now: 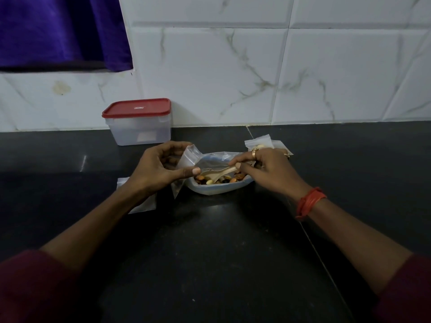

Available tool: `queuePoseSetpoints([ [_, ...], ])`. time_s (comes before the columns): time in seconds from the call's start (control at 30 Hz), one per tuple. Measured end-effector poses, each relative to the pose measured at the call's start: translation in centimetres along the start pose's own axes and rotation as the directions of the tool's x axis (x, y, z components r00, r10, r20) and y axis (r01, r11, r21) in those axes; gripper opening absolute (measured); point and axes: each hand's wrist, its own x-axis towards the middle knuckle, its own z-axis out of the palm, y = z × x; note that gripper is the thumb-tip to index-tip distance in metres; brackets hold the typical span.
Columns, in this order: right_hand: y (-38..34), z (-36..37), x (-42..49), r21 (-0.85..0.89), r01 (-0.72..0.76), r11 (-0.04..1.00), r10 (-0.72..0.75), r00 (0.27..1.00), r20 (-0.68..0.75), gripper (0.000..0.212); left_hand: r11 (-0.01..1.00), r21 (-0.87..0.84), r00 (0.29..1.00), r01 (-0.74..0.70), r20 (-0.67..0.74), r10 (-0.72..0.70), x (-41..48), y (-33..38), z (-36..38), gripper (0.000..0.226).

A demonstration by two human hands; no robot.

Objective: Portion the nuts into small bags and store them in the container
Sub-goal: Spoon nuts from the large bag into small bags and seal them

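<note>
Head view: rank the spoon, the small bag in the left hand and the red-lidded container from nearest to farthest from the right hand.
1. The spoon: pinched in the right hand itself, over the nuts.
2. The small bag: held by the left hand, just left of the spoon's bowl.
3. The red-lidded container: back left, against the tiled wall.

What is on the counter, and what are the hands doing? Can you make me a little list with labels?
Left hand: holds a small clear bag
Right hand: holds a spoon over the nuts
Nuts: in an open clear pack between the hands
Container: by the wall, red lid on
Filled bag: behind the right hand, on the counter
Spare bags: under the left forearm
</note>
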Motion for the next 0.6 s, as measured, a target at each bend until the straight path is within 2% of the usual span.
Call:
queuePoseSetpoints([
  [0.13, -0.2, 0.1, 0.1, -0.005, -0.034, 0.999, 0.034, 0.999, 0.022, 0.023, 1.000, 0.004, 1.000, -0.003, -0.005, 0.003, 0.0, 0.0, 0.0, 0.063],
  [0.37, -0.6, 0.8, -0.1, 0.171, -0.181, 0.968, 0.181, 0.983, 0.017, 0.021, 1.000, 0.017, 1.000, -0.021, -0.012, 0.021, 0.1, -0.3, 0.0, 0.067],
  [0.6, -1.2, 0.8, -0.1, 0.257, -0.268, 0.928, 0.285, 0.958, -0.030, 0.023, 0.999, 0.041, 0.999, -0.032, -0.011, 0.032, 0.1, -0.3, -0.1, 0.067],
])
